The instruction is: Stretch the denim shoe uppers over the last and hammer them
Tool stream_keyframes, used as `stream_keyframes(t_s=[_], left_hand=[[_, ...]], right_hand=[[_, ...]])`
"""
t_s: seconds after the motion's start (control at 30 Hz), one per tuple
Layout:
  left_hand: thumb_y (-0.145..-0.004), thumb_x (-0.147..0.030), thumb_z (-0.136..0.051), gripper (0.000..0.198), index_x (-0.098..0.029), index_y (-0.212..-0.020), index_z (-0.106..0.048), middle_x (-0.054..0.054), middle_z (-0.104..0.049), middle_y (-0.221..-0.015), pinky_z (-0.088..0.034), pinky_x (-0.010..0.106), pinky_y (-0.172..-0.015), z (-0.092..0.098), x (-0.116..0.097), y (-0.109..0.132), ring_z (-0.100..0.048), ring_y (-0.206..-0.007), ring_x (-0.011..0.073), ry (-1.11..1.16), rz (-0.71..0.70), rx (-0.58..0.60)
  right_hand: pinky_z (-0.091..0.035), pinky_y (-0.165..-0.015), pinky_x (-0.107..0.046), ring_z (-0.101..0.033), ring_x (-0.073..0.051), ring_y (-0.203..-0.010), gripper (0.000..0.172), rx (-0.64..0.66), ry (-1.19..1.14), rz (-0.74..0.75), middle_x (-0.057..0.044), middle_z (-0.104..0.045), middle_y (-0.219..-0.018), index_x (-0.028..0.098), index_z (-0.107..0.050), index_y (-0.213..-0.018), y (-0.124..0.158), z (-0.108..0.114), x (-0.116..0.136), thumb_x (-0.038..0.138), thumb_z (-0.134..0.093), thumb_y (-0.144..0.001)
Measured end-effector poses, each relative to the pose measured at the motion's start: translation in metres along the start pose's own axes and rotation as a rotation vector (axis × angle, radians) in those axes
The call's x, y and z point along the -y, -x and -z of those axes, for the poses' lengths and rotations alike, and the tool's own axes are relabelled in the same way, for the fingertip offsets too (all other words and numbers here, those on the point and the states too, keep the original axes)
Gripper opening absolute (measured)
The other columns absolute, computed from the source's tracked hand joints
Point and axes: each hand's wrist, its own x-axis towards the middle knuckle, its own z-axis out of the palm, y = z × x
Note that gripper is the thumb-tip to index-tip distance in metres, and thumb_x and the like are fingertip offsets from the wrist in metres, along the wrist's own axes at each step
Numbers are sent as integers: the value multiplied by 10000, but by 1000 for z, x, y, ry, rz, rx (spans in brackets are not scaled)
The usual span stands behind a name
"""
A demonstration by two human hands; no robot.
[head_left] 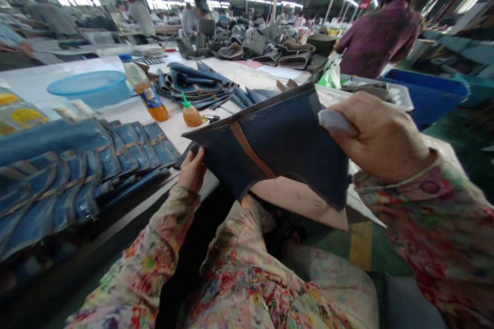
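A dark blue leather piece [297, 139] is tilted above my lap, with a brown strip [250, 150] across it and a curved cutout along its lower edge. My left hand [192, 170] pinches its left corner, thumb on top. Closed in my right hand [380, 133] is a pale grey flat tool with a rounded end [335, 120], close to the leather's right edge; its exact kind is unclear. Under the leather, a pinkish-tan panel [301, 198] shows its inner side.
Overlapping blue leather pieces [92, 164] cover the table at left. Behind stand a bottle of orange liquid [144, 87], a small green-tipped squeeze bottle [191, 114] and a blue basin [90, 87]. More leather [193, 85] is stacked beyond. A blue bin [424, 92] and a co-worker [380, 31] are at right.
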Motion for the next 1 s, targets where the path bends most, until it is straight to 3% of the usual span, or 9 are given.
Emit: stream_keyframes(t_s=[0.13, 0.43, 0.6, 0.67, 0.77, 0.87, 1.0], left_hand=[[-661, -353, -722, 312, -217, -929, -637, 2, -672, -965, -497, 268, -863, -9, 6, -6, -618, -915, 147, 38, -10, 16], [-733, -344, -669, 276, -232, -977, -606, -8, -648, -1038, -461, 318, -938, -29, -32, -26, -557, -1070, 175, 50, -151, 127], [-770, -328, -629, 266, -227, -1012, -587, -1, -632, -1069, -443, 312, -951, -32, -28, -25, -547, -1075, 172, 39, -82, 144], [-777, -314, -618, 283, -224, -1042, -576, 4, -622, -1085, -444, 304, -937, -28, -14, -21, -552, -1052, 166, 37, 9, 168], [-795, -322, -584, 281, -246, -1064, -559, -5, -601, -1105, -434, 299, -922, -19, 18, -7, -553, -1020, 146, -38, 317, 233], [-819, -368, -528, 271, -254, -1063, -562, 12, -595, -1095, -417, 362, -920, -10, 56, 20, -548, -1010, 167, -122, 607, 285], [-832, -484, -440, 393, -268, -1150, -522, 38, -570, -1144, -375, 441, -937, -5, 92, 53, -482, -1106, 217, -178, 835, 389]], right_hand=[[-415, -592, -264, -507, -128, -685, 339, 3, -14, -27, -16, -500, -721, 174, -546, -803, 9, 2, -6, 431, -351, -908], [-416, -713, -307, -535, -175, -786, 244, 56, 105, -163, -35, -518, -789, 240, -525, -829, -1, 29, 3, 406, -365, -907], [-411, -722, -336, -527, -203, -787, 296, 94, 103, -196, -37, -492, -781, 261, -492, -781, -3, 32, 1, 457, -306, -901], [-402, -688, -340, -513, -203, -742, 355, 143, 78, -209, -40, -478, -743, 263, -467, -737, 0, 31, -1, 508, -262, -891], [-376, -591, -320, -483, -178, -625, 434, 296, -9, -235, -38, -485, -660, 241, -455, -670, 17, 20, -9, 566, -247, -867], [-351, -545, -287, -493, -163, -590, 450, 503, -89, -323, -31, -525, -635, 209, -491, -668, 50, 2, -22, 567, -288, -852], [-330, -525, -260, -513, -154, -568, 424, 678, -96, -493, -16, -539, -596, 199, -515, -642, 102, -15, -37, 542, -349, -827]])
